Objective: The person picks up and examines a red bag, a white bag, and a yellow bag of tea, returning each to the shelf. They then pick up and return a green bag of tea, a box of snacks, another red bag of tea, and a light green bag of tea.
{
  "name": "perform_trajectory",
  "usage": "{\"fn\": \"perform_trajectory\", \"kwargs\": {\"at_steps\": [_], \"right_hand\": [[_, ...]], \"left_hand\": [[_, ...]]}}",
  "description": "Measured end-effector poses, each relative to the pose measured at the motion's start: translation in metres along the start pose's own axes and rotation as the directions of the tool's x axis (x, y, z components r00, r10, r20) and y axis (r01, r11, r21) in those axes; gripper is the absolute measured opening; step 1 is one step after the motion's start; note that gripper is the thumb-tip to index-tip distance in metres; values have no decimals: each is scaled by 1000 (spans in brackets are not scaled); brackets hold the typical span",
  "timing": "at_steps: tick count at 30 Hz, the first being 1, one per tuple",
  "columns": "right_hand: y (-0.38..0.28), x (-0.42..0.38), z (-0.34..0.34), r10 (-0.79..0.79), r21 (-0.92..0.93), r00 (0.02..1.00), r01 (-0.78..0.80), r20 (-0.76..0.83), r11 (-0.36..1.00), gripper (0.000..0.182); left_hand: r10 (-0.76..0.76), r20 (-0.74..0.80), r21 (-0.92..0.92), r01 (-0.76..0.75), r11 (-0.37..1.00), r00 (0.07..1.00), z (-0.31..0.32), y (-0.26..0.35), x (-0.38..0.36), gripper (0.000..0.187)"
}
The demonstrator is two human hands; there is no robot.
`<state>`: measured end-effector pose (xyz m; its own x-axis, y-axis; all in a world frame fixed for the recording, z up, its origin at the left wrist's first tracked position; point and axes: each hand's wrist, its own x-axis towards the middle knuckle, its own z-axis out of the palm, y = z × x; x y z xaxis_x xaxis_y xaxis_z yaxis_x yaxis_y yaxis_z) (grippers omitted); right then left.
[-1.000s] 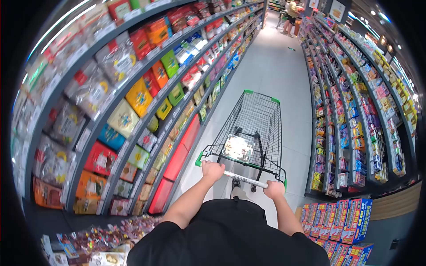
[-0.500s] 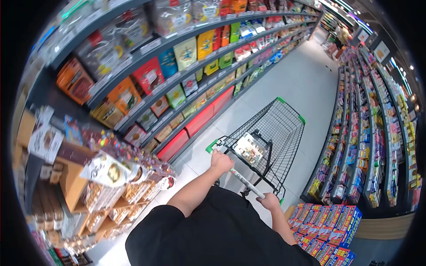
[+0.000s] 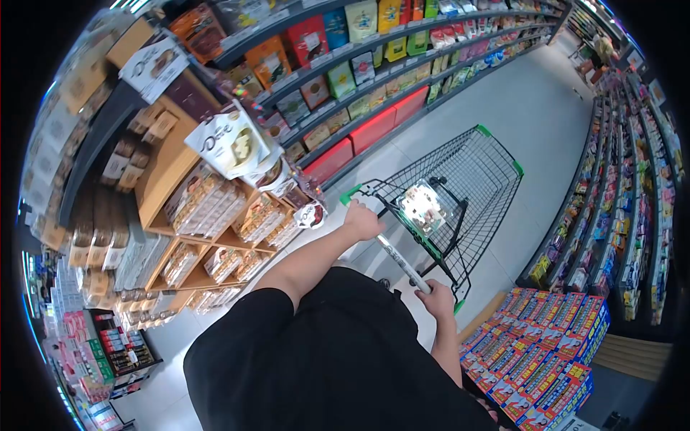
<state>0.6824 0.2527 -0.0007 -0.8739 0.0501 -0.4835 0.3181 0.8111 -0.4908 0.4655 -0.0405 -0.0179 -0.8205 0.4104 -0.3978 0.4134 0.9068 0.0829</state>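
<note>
A wire shopping cart (image 3: 481,179) with green corner caps stands in front of me, pointing up the aisle. My left hand (image 3: 364,220) is wrapped round the left end of its handle bar (image 3: 400,261), close to a green end cap. Near the bar's right end, my right hand (image 3: 437,297) is closed round it too. A glossy picture panel (image 3: 422,207) with glare on it sits at the cart's near end, just beyond the bar. I see nothing lying in the wire basket.
Shelves of colourful snack bags (image 3: 309,43) run along the left. A wooden display (image 3: 162,190) with packaged goods and a hanging Dove sign (image 3: 233,140) stands nearer. Stacked blue-and-red boxes (image 3: 532,352) are close on my right, below curved shelves (image 3: 611,215). People (image 3: 600,57) are far up the aisle.
The view has swung left, so the cart and shelves appear farther right and more of the wooden display shows. Both hands keep their hold on the handle bar.
</note>
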Motion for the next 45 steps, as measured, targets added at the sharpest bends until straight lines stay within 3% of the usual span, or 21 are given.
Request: {"fn": "perform_trajectory", "kwargs": {"at_steps": [3,7,8,11,12,13,15,18,21,23,25,27,28,29,30,32,35,37,39,43,45], "right_hand": [[-13,-36,36,-6,70,996,12,-90,997,35],[-19,-69,75,-58,129,998,61,-32,990,41],[-20,-72,87,-101,133,995,96,28,986,41],[-67,-91,78,-54,127,990,37,134,991,37],[-82,-92,69,-186,208,981,170,57,963,34],[-105,-95,62,-72,536,997,73,-22,841,38],[-144,-98,48,91,861,983,92,-158,500,23],[-136,-76,56,216,800,935,106,-283,590,24],[-63,-47,126,370,608,876,-118,-309,786,25],[-13,-16,170,625,835,779,-379,56,398,24],[19,5,213,644,955,749,-280,155,95,22],[52,37,248,658,938,726,-335,200,85,23],[72,53,280,684,868,699,-455,209,200,21],[84,61,309,707,764,671,-571,222,301,19],[80,71,323,740,872,604,-486,295,49,16],[96,102,372,739,901,572,-420,356,-108,27],[122,168,430,781,938,555,-327,286,-112,42],[115,192,444,840,952,491,-294,231,-90,50],[107,210,437,732,958,620,-227,282,-176,60],[109,226,439,650,956,702,-244,291,-164,59],[100,216,422,404,882,861,-100,308,-460,59]], "left_hand": [[207,217,-50,-200,978,954,-15,-16,-56,80],[401,284,-7,-417,909,871,13,-54,-103,79],[409,240,1,-421,907,880,29,-60,-111,57],[335,301,52,-366,929,893,37,-66,-144,33],[353,297,22,-377,926,887,37,-70,-157,25],[428,345,23,-463,886,835,36,-75,-169,25],[362,323,-20,-376,926,875,41,-79,-194,26],[359,328,-8,-378,926,874,62,-91,-224,26],[361,357,-55,-367,929,862,81,-103,-252,28],[353,412,-33,-373,927,840,97,-114,-260,30],[339,473,-48,-360,932,814,83,-117,-268,29],[354,513,-34,-393,919,782,88,-128,-271,26],[349,543,-28,-399,917,764,90,-132,-272,26],[363,529,-47,-400,915,767,90,-136,-276,24],[377,509,-64,-402,913,774,92,-139,-276,22],[414,415,-73,-424,903,810,106,-149,-283,16],[558,-7,-54,-557,829,830,142,-171,-295,14],[604,-76,-43,-608,793,793,139,-172,-289,16],[616,-61,-34,-619,785,785,136,-174,-292,17],[589,-133,-35,-597,801,797,136,-168,-287,20],[596,-133,-21,-603,797,792,139,-170,-287,23]]}}
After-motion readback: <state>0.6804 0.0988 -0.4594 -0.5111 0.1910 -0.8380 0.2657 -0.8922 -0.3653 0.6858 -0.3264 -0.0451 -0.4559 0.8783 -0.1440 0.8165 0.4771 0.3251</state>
